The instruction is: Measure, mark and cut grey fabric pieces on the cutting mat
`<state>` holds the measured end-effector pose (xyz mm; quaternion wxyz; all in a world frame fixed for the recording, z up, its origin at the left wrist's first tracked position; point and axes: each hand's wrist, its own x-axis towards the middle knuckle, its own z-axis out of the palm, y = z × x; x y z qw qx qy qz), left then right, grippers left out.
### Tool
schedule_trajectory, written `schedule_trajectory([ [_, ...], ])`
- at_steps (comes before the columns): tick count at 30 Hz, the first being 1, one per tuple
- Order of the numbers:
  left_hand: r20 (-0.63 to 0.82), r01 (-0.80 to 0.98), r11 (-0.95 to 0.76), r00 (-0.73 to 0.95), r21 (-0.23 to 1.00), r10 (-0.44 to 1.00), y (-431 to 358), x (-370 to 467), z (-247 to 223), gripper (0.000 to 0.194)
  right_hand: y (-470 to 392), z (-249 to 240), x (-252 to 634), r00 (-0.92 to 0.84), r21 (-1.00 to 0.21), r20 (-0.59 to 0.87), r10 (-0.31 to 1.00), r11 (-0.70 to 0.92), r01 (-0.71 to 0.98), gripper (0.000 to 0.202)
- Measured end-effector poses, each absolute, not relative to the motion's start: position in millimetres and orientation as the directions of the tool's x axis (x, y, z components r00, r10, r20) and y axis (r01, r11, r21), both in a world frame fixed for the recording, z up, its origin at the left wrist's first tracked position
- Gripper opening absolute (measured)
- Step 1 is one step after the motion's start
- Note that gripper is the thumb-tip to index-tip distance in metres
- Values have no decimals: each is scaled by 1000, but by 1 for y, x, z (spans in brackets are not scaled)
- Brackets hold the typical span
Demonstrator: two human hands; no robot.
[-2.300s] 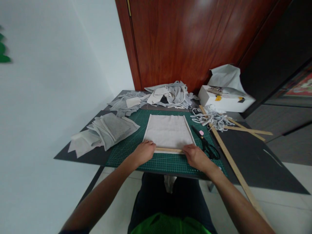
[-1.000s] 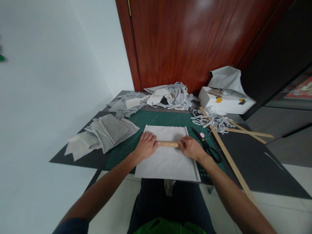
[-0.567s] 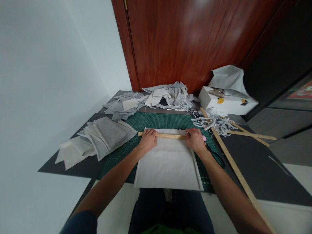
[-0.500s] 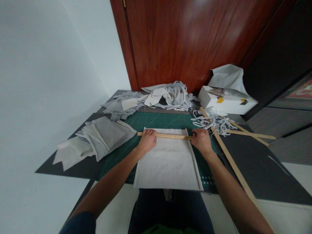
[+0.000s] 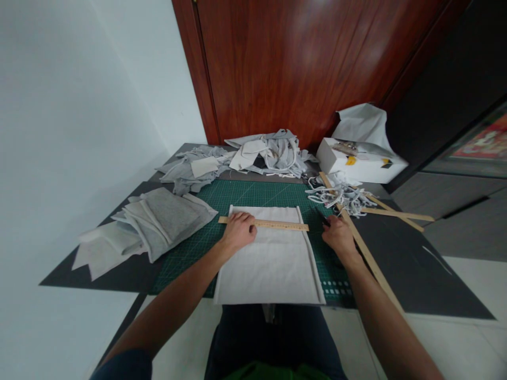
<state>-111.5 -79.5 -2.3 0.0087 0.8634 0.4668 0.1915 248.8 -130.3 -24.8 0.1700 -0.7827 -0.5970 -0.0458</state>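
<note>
A pale, off-white piece of cloth point(image 5: 269, 269) with ridged side edges lies flat on the green cutting mat point(image 5: 253, 191), close to my body. Across its upper part rests a wooden ruler point(image 5: 281, 225). My left hand point(image 5: 240, 230) is closed over the ruler's left part, pressing it against the cloth. To the right of the cloth, my right hand point(image 5: 338, 236) is closed around a dark, thin pointed tool point(image 5: 325, 220). Its tip points up and left over the mat; its exact kind cannot be made out.
Folded grey fabric pieces point(image 5: 170, 216) lie at the left. Fabric scraps point(image 5: 273, 155) are heaped along the back. Tangled pale cords point(image 5: 343, 195) lie at the right with a long wooden strip point(image 5: 368, 253). A white box point(image 5: 360, 161) stands behind them.
My right hand has let go of the ruler's right end, moved right and now holds the dark tool. My left hand stays on the ruler. The view has shifted slightly.
</note>
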Motion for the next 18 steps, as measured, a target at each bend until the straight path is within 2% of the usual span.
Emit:
schedule_trajectory([
  [5, 314, 802, -561, 489, 205, 814, -78, -111, -4, 16, -129, -30, 279, 421, -183, 278, 863, -383, 906, 33],
  [8, 305, 810, -550, 481, 205, 822, -77, -108, -4, 17, -126, -28, 284, 441, -146, 267, 857, -416, 898, 32],
  [12, 291, 817, -544, 482, 193, 827, -79, -105, -2, 19, -119, -20, 268, 322, -109, 311, 894, -303, 947, 29],
  [15, 278, 820, -539, 481, 193, 831, -82, -104, 1, 21, -111, -18, 253, 188, -119, 246, 951, -163, 979, 26],
  [18, 274, 820, -541, 485, 188, 831, -84, -103, 1, 22, -105, -21, 246, 217, -143, 241, 946, -187, 972, 32],
])
